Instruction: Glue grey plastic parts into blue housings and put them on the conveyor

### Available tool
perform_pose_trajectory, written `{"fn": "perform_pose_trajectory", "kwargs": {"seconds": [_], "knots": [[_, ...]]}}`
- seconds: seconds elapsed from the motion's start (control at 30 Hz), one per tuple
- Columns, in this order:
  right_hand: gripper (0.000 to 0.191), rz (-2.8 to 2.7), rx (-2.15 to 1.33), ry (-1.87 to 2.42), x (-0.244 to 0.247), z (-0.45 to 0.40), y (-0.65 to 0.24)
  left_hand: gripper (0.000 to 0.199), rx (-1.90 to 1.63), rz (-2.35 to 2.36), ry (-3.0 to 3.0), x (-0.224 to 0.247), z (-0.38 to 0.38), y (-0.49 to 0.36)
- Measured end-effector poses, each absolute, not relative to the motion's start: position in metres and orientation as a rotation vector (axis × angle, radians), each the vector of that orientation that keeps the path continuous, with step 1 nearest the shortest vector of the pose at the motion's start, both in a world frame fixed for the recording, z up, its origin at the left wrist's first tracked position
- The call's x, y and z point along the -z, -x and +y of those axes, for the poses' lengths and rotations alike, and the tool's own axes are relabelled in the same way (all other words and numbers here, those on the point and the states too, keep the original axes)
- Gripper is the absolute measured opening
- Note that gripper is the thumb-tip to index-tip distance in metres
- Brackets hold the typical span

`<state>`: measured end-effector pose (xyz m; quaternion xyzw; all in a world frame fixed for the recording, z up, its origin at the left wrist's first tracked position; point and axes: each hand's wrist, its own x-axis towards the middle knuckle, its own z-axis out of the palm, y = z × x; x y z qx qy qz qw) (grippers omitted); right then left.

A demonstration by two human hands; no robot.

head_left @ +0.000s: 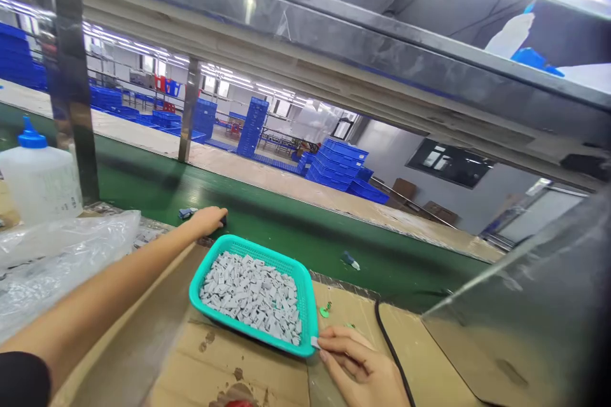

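Note:
A turquoise basket [312,305] full of small light grey plastic pieces [252,292] sits on cardboard in the lower middle. My right hand [358,365], at the basket's lower right corner, pinches one small grey piece [315,342] between thumb and fingers. My left hand [209,221] reaches over the green belt [286,232] beyond the basket's upper left corner, its fingers closed on a small dark part [223,220]. Just left of that hand lies a blue-grey part [186,212] on the belt. Another dark part with a white end [352,261] lies on the belt farther right.
At the left stand a white bottle with a blue cap [41,178] and a clear plastic bag [71,261]. Small green pieces [325,311] and a black cable [394,350] lie right of the basket. A metal frame [305,32] crosses overhead; a clear panel [525,305] stands at right.

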<state>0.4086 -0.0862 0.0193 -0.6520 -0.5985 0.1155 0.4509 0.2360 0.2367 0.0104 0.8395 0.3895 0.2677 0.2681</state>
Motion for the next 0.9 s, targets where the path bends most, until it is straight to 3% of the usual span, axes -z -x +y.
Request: {"fn": "perform_pose_trajectory", "kwargs": {"seconds": [0.17, 0.3, 0.4, 0.5, 0.9], "knots": [[0.018, -1.319, -0.331, 1.641, -0.028, -0.086, -0.395, 0.03, -0.908, 1.081, -2.108, -0.025, 0.208, -0.212], [0.012, -1.243, -0.323, 1.685, -0.034, -0.091, -0.384, 0.034, -0.983, 0.923, -1.904, -0.039, 0.151, -0.191], [0.004, -1.313, -0.331, 1.64, -0.035, -0.097, -0.364, 0.03, -0.867, 0.707, -1.653, -0.048, 0.109, -0.181], [0.009, -1.484, -0.399, 1.6, -0.031, -0.101, -0.337, 0.026, -0.701, 0.657, -1.636, -0.051, 0.086, -0.181], [0.017, -1.834, -0.317, 1.648, -0.027, -0.101, -0.319, 0.022, -0.598, 0.522, -1.651, -0.047, 0.079, -0.184]]}}
